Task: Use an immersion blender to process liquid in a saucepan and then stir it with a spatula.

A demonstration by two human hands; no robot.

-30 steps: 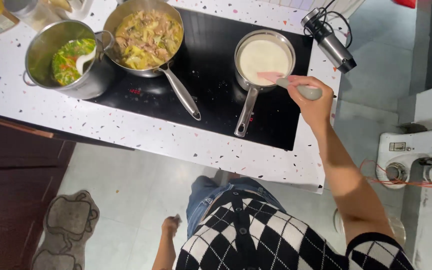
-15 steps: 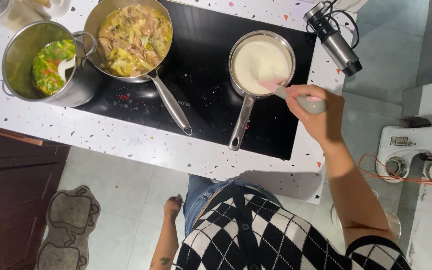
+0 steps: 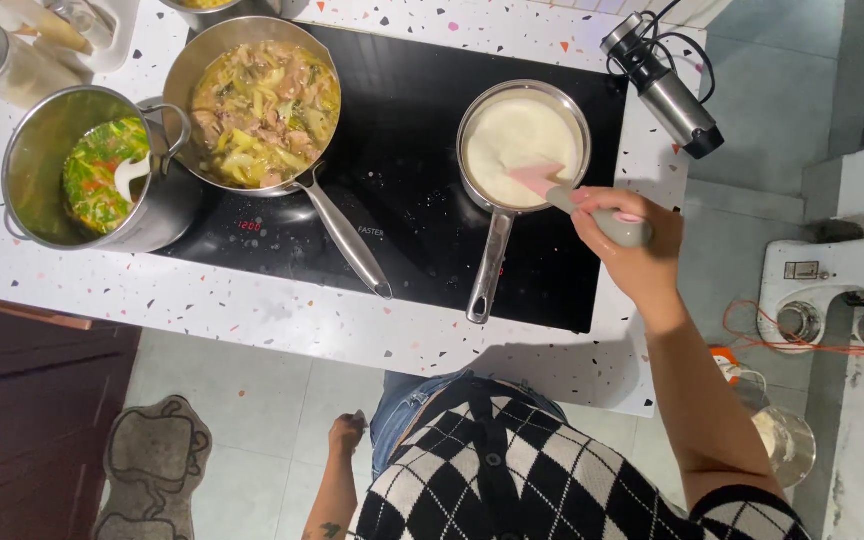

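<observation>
Person seen from above wearing a black-and-white argyle knit vest with a dark button placket down the middle and black ribbed armhole trim, over blue jeans. Both arms bare, no sleeves; right hand bare, no rings or watch visible. Left hand also bare, with a small dark tattoo on the left forearm
</observation>
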